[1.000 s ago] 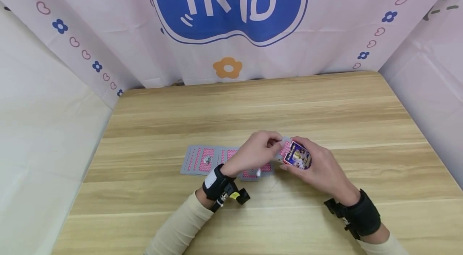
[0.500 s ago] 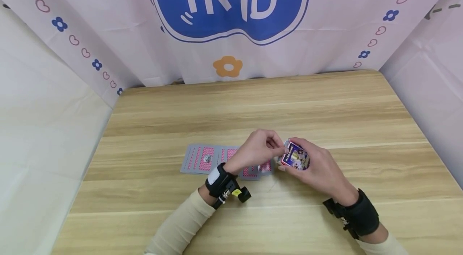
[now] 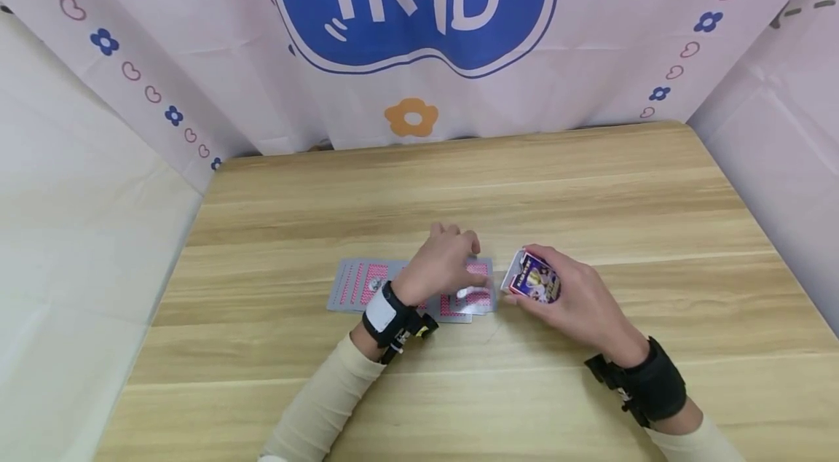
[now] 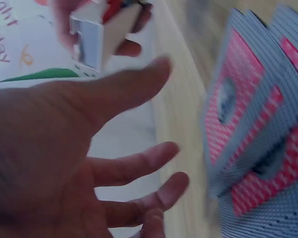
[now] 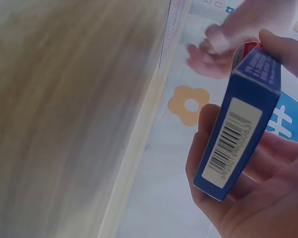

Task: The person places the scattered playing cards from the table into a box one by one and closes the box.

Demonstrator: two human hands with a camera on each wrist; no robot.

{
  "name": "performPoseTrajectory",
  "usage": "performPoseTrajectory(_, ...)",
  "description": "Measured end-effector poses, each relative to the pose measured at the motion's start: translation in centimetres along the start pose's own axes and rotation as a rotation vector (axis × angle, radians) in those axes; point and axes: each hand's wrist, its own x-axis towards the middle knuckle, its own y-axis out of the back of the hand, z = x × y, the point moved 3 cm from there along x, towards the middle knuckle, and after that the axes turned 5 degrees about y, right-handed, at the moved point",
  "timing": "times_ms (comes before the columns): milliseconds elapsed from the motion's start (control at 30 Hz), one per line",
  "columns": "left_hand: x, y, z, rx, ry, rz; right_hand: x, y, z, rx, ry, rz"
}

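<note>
My left hand [image 3: 435, 269] hovers over a row of face-down playing cards [image 3: 375, 275], its fingers spread with nothing between them. The cards overlap and have red patterned backs with grey borders, seen close in the left wrist view as fanned cards [image 4: 238, 89]. To their right, my right hand [image 3: 583, 298] grips a small playing card box [image 3: 537, 281] with a dark blue illustrated front. The box's end toward the left hand is open, with a grey inside visible in the left wrist view. A barcode marks the blue side of the box [image 5: 233, 139] in the right wrist view.
Everything lies on a wood-grain table [image 3: 275, 389]. A white printed cloth [image 3: 557, 94] with a blue emblem hangs along the back edge, and pale cloths flank both sides. Black camera straps circle both wrists.
My left hand has let go at the box's open end and moved left over the cards. The card that stuck out of the box has gone in. The right hand stays nearly still.
</note>
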Motion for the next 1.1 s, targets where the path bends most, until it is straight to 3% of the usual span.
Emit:
performPoseTrajectory(133,0.4,-0.9,-0.7,0.136,0.018,-0.027,0.0,-0.1,-0.1,-0.004,-0.002,-0.010)
performPoseTrajectory(300,0.7,-1.1,-0.9,0.130,0.007,-0.012,-0.1,-0.1,-0.1,-0.003,0.002,-0.002)
performPoseTrajectory(467,0.6,-0.3,-0.9,0.098,-0.028,-0.031,-0.1,0.0,-0.1,-0.006,0.007,0.009)
performPoseTrajectory(667,0.5,0.9,-1.0,-0.065,-0.080,-0.108,0.0,0.2,-0.1,-0.003,-0.006,0.008)
performPoseTrajectory(933,-0.5,3.0,-0.6,-0.352,-0.042,-0.033,0.0,0.2,0.2,-0.005,0.010,0.015)
performPoseTrajectory(1100,-0.8,3.1,0.2,-0.437,-0.116,-0.023,-0.1,0.2,0.2,-0.005,0.025,0.013)
